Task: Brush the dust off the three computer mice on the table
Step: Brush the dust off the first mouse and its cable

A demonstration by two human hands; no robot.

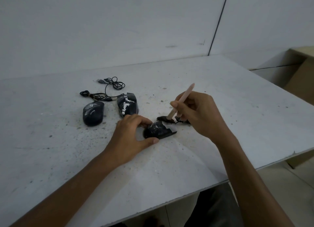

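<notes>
Three dusty black computer mice lie on the white table [220,94]. My left hand [130,138] grips the nearest mouse [159,130] between thumb and fingers, holding it on the tabletop. My right hand [198,112] holds a brush [180,102] with a pale wooden handle like a pen; its dark bristles touch the table just beyond the front of that mouse. A second mouse [128,106], streaked with white dust, sits behind my left hand. The third mouse [93,113] lies farther left.
Tangled black cables [108,89] with USB plugs lie behind the two far mice. Dust and dark specks are scattered over the tabletop. The table's right edge [265,167] runs diagonally near my right forearm. A white wall stands behind; a cardboard box [300,73] is at right.
</notes>
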